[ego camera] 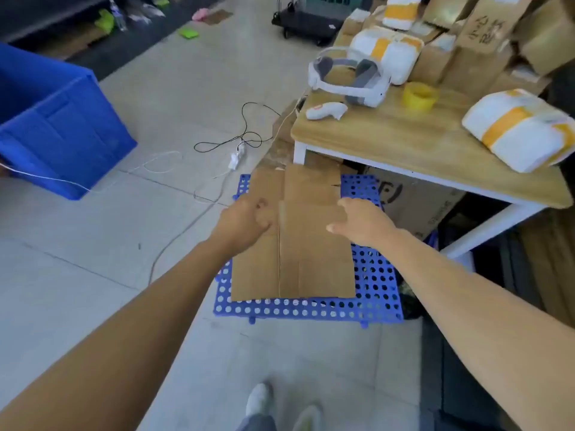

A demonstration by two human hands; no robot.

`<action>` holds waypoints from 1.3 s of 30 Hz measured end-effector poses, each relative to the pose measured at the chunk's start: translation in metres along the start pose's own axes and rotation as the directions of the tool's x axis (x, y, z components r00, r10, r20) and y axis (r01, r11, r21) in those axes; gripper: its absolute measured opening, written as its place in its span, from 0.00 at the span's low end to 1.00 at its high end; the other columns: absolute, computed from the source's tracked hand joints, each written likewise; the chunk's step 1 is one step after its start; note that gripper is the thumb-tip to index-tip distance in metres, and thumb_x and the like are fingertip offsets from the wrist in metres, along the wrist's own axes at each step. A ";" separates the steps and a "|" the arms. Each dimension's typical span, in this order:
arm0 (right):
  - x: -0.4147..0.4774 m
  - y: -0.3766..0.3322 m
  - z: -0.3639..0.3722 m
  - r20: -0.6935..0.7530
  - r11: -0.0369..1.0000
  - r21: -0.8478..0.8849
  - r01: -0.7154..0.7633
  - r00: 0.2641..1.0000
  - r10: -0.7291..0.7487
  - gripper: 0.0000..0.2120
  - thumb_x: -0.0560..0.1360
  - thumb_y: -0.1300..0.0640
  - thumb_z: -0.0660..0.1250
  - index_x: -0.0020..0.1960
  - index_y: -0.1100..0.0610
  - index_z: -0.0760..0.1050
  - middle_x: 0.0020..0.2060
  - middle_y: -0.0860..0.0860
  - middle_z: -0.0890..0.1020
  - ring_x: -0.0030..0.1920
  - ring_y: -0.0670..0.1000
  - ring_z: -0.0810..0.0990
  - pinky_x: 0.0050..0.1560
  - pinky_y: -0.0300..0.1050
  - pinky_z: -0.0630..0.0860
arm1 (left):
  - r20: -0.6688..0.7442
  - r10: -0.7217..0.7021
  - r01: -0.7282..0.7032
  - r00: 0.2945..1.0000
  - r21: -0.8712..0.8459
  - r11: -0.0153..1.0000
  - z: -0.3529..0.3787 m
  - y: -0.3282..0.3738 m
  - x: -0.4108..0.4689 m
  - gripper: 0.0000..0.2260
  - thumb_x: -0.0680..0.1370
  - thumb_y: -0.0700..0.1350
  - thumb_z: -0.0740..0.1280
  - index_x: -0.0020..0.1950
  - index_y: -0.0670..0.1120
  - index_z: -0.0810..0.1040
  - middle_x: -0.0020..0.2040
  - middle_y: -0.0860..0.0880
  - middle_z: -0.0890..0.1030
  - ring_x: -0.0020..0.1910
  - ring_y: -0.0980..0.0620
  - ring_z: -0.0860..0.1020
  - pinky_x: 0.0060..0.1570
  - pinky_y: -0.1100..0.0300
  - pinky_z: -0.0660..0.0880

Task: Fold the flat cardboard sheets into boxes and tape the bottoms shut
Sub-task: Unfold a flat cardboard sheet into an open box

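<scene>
Now left hand [245, 222] grips one edge of the cardboard sheet [311, 253]; right hand [364, 222] rests spread opposite.

A brown flat cardboard sheet [311, 244] is seen lying unfolded on a blue perforated mat [373, 275] on the floor, just beside the table leg; long creases are seen running away from the viewer, with a pale seam along one of them; slits between flaps are seen at the far end; whether further sheets lie beneath cannot be told; its left edge is gripped by the left hand [245, 222], while its right edge is touched by the spread right hand [364, 222]; a yellow tape roll [418, 96] is set on the wooden tabletop [389, 141], well apart.
</scene>
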State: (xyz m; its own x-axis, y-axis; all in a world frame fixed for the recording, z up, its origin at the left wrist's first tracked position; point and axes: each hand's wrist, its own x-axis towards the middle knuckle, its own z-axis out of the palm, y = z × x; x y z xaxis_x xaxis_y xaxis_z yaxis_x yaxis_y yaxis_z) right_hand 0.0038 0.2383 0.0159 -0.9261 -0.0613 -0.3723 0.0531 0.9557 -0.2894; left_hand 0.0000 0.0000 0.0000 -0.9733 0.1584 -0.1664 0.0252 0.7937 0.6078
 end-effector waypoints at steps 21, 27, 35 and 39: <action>0.103 0.107 0.201 0.195 0.631 0.578 -0.517 0.839 0.508 0.41 0.73 0.47 0.71 0.75 0.62 0.53 0.69 0.59 0.69 0.66 0.60 0.71 0.63 0.56 0.71 | 0.164 -0.679 0.678 0.715 -0.399 0.617 0.157 -0.155 0.066 0.29 0.75 0.46 0.68 0.71 0.38 0.61 0.67 0.42 0.69 0.63 0.42 0.70 0.55 0.49 0.70; 0.100 0.104 0.199 0.247 0.426 0.739 -0.522 0.798 0.550 0.24 0.73 0.52 0.72 0.62 0.63 0.70 0.58 0.58 0.77 0.58 0.59 0.76 0.59 0.56 0.74 | 0.180 -0.728 0.688 0.661 -0.533 0.493 0.154 -0.156 0.066 0.20 0.72 0.48 0.73 0.56 0.39 0.71 0.56 0.43 0.76 0.51 0.43 0.75 0.48 0.51 0.73; 0.090 0.097 0.171 0.256 0.307 0.824 -0.476 0.797 0.547 0.08 0.79 0.57 0.64 0.53 0.62 0.72 0.58 0.60 0.77 0.57 0.60 0.76 0.60 0.57 0.74 | 0.046 -0.702 0.629 0.710 -0.489 0.604 0.136 -0.135 0.061 0.17 0.74 0.47 0.72 0.57 0.37 0.77 0.56 0.40 0.80 0.54 0.40 0.78 0.57 0.47 0.75; 0.085 0.091 0.164 0.237 0.258 0.869 -0.423 0.812 0.533 0.06 0.80 0.58 0.62 0.53 0.61 0.72 0.57 0.60 0.77 0.55 0.59 0.76 0.56 0.57 0.75 | -0.028 -0.689 0.606 0.724 -0.451 0.655 0.129 -0.127 0.059 0.16 0.75 0.46 0.71 0.58 0.38 0.77 0.55 0.41 0.81 0.53 0.41 0.79 0.55 0.49 0.76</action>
State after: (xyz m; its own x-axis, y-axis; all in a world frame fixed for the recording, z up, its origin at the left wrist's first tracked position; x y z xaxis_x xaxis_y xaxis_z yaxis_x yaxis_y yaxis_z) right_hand -0.0087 0.2735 -0.1863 -0.6352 0.3919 -0.6655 0.7297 0.0223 -0.6834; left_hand -0.0314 -0.0157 -0.1877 -0.7282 -0.4492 -0.5176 -0.6767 0.3513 0.6471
